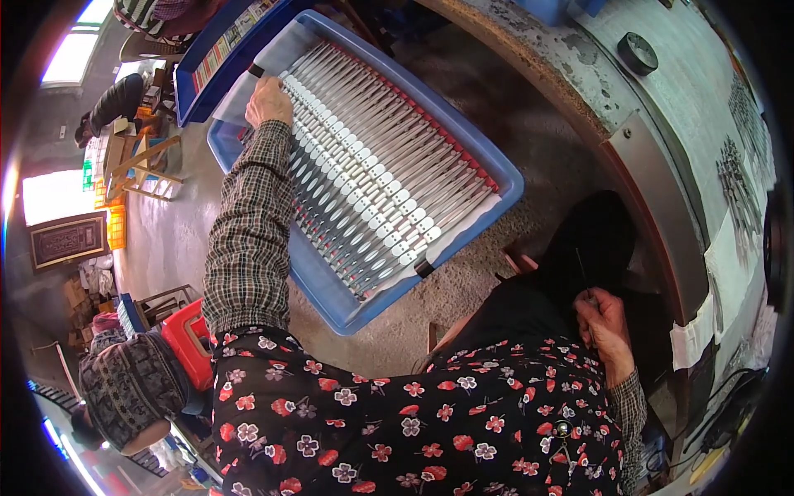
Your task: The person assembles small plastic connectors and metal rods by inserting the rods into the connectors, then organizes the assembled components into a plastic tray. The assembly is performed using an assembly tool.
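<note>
Over the far left corner of a blue plastic tub (514, 188) my left hand (269, 101) is closed, beside a black clip (256, 72); what its fingers hold, if anything, is hidden. Across the tub, on a white sheet (285, 48), lie rows of slender silver pieces with white rounded ends (364, 155). A row with silver oval ends (327, 202) runs along the near left side, and red shows at the far edge. Low at the right, by my dark-trousered leg, my right hand (604, 331) pinches a thin dark stick (581, 263) that points up.
A curved workbench (571, 58) borders the right side, with a dark ring (638, 53) and small loose metal pieces (738, 183) on it. Behind the tub stands a darker blue bin (194, 78). At left are other people and a red plastic container (187, 343).
</note>
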Demonstrator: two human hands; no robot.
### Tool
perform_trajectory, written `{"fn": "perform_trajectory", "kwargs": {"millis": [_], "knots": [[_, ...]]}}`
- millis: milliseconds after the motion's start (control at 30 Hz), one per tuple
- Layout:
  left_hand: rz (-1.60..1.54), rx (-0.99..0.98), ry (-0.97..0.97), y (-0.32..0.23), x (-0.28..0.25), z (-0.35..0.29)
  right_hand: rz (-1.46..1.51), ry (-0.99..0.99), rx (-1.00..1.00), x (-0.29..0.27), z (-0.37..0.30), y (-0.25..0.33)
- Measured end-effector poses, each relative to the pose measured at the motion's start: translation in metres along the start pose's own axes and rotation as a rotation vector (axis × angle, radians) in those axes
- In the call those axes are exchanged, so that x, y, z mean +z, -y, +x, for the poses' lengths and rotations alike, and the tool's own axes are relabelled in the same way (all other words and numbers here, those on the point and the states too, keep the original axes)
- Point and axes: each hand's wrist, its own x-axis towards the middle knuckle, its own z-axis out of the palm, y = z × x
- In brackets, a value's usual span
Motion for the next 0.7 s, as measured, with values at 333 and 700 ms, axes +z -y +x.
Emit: {"fn": "perform_trajectory", "kwargs": {"millis": [333,700], "knots": [[0.082,0.057,-0.052,-0.009,-0.001,-0.004,-0.006,-0.007,0.008,-0.001,0.000,-0.001],[0.127,0.176,-0.034,-0.013,-0.005,-0.001,-0.013,0.026,-0.017,-0.003,0.003,-0.003]]}}
